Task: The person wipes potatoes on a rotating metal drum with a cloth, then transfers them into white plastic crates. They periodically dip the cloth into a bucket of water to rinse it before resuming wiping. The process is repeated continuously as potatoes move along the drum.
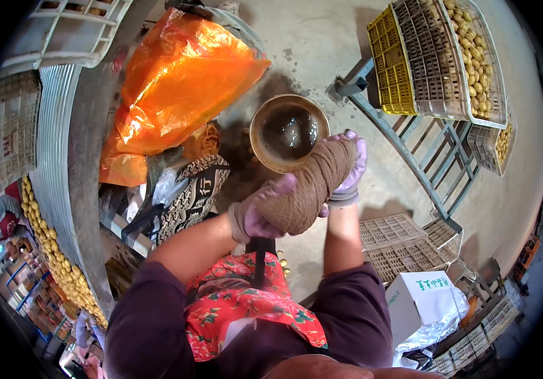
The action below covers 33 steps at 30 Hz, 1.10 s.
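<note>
My left hand (270, 208), in a purple glove with a grey cuff, is closed round the near left end of a thick brown bundle of twine (312, 186). My right hand (355, 165), gloved the same way, grips its far right end. Fine parallel strands run across the bundle, which is held slantwise in front of me. Beyond it, a round bowl (260, 142) of dark, shiny liquid stands on the floor. The bundle overlaps the bowl's near edge in the view. Some of my fingers are hidden behind the bundle.
An orange plastic sack (176, 82) and a patterned bag (199, 196) lie left. Crates of potatoes (473, 57) sit on a metal frame (404, 151) at right. Potatoes (56, 246) line a conveyor at far left. A white box (416, 303) stands near right.
</note>
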Each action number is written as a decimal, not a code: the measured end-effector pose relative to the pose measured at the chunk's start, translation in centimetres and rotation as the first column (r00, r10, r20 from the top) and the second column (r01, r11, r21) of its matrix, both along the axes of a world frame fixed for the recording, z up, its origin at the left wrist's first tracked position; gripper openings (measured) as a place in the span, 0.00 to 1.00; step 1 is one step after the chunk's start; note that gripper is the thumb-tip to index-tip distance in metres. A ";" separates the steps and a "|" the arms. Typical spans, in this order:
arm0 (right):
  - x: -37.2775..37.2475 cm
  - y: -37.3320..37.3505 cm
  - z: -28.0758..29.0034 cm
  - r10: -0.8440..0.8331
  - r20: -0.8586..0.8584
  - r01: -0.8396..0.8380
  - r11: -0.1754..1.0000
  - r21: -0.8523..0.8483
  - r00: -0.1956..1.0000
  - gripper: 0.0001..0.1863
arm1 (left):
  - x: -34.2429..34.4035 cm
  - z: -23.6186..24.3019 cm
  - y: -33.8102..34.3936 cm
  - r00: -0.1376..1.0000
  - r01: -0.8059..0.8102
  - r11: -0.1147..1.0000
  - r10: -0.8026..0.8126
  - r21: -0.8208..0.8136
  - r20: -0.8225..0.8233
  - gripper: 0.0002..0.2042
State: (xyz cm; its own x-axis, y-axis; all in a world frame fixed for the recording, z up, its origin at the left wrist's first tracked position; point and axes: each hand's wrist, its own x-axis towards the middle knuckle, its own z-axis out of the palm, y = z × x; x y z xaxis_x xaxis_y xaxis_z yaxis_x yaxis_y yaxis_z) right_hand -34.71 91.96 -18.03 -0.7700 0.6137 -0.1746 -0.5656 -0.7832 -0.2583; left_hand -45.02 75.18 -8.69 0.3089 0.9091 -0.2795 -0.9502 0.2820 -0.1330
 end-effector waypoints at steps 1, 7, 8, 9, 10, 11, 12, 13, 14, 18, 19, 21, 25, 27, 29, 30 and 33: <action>0.6 0.4 -0.2 0.082 0.124 -0.087 0.996 0.037 0.989 0.16 | -0.7 0.6 0.2 0.969 0.102 0.990 -0.121 -0.098 -0.215 0.37; -1.0 3.0 -1.2 0.247 0.733 -0.543 0.817 0.194 0.634 0.09 | 2.6 -9.3 1.6 0.456 0.249 0.961 -0.225 -0.118 -0.861 0.20; -1.4 3.4 -2.3 0.108 0.779 -0.653 0.622 0.432 0.618 0.09 | 3.2 -12.1 1.6 0.336 0.308 0.947 -0.197 -0.091 -0.921 0.21; -2.0 3.8 -3.6 -0.076 0.777 -0.705 0.373 0.603 0.625 0.10 | 3.3 -13.6 1.9 0.112 0.370 0.928 -0.101 -0.053 -0.989 0.20; -2.9 3.5 -3.4 -0.047 0.857 -0.774 0.406 0.485 0.513 0.11 | 3.1 -13.5 2.6 -0.106 0.439 0.898 0.019 -0.029 -0.994 0.20; -3.6 3.3 -3.5 -0.014 0.920 -0.827 0.434 0.358 0.391 0.11 | 3.1 -13.5 3.4 -0.147 0.463 0.843 -0.231 -0.273 -0.962 0.20; -3.7 3.1 -5.0 -0.056 0.924 -0.816 0.451 0.362 0.379 0.14 | 2.7 -11.9 4.7 -0.206 0.488 0.719 -0.455 -0.494 -0.866 0.21; -4.3 2.8 -5.7 -0.132 0.925 -0.847 0.373 0.380 0.357 0.15 | 3.3 -13.8 4.2 -0.265 0.384 0.840 -0.296 -0.383 -0.917 0.20; -4.8 2.5 -6.3 -0.211 0.916 -0.873 0.291 0.391 0.340 0.16 | 4.6 -17.6 3.2 -0.342 0.285 0.927 -0.137 -0.242 -0.930 0.20; -6.0 1.5 -6.8 -0.267 0.918 -0.886 0.284 0.367 0.295 0.20 | 4.2 -26.9 1.3 -0.359 0.323 0.802 -0.388 -0.503 -0.849 0.25; -4.9 2.8 -8.7 -0.288 0.913 -0.841 0.379 0.386 0.289 0.19 | 1.5 -21.4 3.0 -0.236 0.444 0.714 -0.490 -0.542 -0.839 0.26; -4.4 3.8 -10.1 -0.302 0.897 -0.745 0.503 0.439 0.324 0.17 | -2.6 -14.0 2.7 0.190 0.444 0.797 -0.529 -0.408 -0.827 0.26; -4.4 3.7 -7.6 -0.264 0.680 -0.214 0.818 0.533 0.684 0.11 | -4.6 -14.3 -0.9 0.902 -0.115 0.982 0.040 -0.151 -0.430 0.22; -4.5 4.0 -3.5 -0.484 0.571 -0.278 0.549 0.788 0.663 0.08 | -5.3 -13.4 -0.8 0.966 -0.195 0.953 0.146 -0.231 -0.214 0.20; -5.0 3.7 -1.0 -0.482 0.450 -0.289 0.371 0.882 0.752 0.09 | -4.9 -12.9 -0.5 0.979 -0.206 0.918 0.196 -0.340 -0.063 0.20; -4.6 4.0 -1.3 -0.431 0.445 -0.324 0.326 0.888 0.785 0.09 | -4.8 -10.9 0.6 0.987 -0.152 0.902 0.115 -0.403 -0.114 0.21; -4.0 2.6 -0.1 -0.188 0.477 -0.423 0.263 0.867 0.859 0.20 | -4.3 -8.3 0.9 0.993 0.074 0.970 -0.093 -0.230 -0.072 0.20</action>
State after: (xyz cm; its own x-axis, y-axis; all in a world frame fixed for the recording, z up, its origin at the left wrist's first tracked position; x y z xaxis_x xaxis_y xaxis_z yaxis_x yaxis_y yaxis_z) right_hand -38.70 94.53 -18.12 -0.8707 0.4717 0.1393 -0.0795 0.1444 -0.9863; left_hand -49.28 76.05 -16.97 0.3486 0.7909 -0.5029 -0.9348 0.3322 -0.1255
